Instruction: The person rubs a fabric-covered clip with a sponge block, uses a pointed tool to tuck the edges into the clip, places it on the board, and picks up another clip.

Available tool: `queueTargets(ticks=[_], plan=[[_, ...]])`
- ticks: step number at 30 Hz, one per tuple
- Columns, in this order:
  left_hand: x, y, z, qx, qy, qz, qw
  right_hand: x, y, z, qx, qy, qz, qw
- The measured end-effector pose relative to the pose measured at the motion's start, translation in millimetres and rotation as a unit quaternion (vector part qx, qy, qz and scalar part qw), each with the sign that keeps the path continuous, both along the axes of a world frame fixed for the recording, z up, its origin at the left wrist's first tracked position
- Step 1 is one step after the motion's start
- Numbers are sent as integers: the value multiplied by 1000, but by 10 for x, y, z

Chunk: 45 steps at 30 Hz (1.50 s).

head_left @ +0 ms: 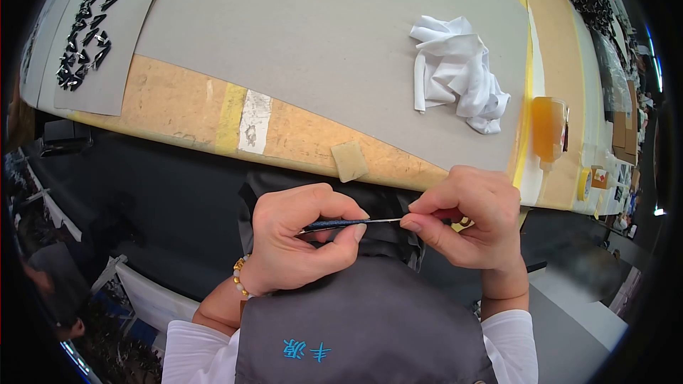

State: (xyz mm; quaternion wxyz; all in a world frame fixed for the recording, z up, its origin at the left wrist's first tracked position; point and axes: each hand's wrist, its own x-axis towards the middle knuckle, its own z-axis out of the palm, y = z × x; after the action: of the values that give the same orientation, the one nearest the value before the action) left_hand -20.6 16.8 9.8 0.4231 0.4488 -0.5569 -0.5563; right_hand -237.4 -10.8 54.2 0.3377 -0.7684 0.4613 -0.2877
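Note:
In the head view my left hand (306, 236) pinches a slim dark-blue strip (331, 225) between thumb and fingers. A thin, pale, metal-looking end of the strip points right. My right hand (469, 222) pinches that end between thumb and forefinger, so both hands share one piece. Its exact kind is too small to make out. Both hands are just off the table's near edge, above my dark apron (363, 313). Close to them, a small beige square block (349, 161) lies at the table edge.
A crumpled white cloth (462, 71) lies on the grey table sheet (306, 35). An orange-filled bottle (548, 130) and a yellow tape roll (585, 183) are at right. Several small dark pointed pieces (89, 35) spread over a grey board at far left. Another person's arm (53, 281) shows lower left.

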Motion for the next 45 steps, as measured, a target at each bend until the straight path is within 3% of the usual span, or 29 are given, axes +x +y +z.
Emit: queueTargets(ticks=[14, 32, 41, 45], plan=[[-9, -4, -7, 0, 1, 0, 1000, -9, -32, 38, -8, 30, 29, 999], [20, 14, 4, 32, 34, 14, 999, 44, 76, -3, 185, -63, -35, 980], [28, 6, 16, 22, 22, 5, 999, 30, 78, 19, 244, -60, -40, 967], [38, 4, 25, 21, 16, 4, 1000, 38, 27, 84, 198, -45, -7, 979]])
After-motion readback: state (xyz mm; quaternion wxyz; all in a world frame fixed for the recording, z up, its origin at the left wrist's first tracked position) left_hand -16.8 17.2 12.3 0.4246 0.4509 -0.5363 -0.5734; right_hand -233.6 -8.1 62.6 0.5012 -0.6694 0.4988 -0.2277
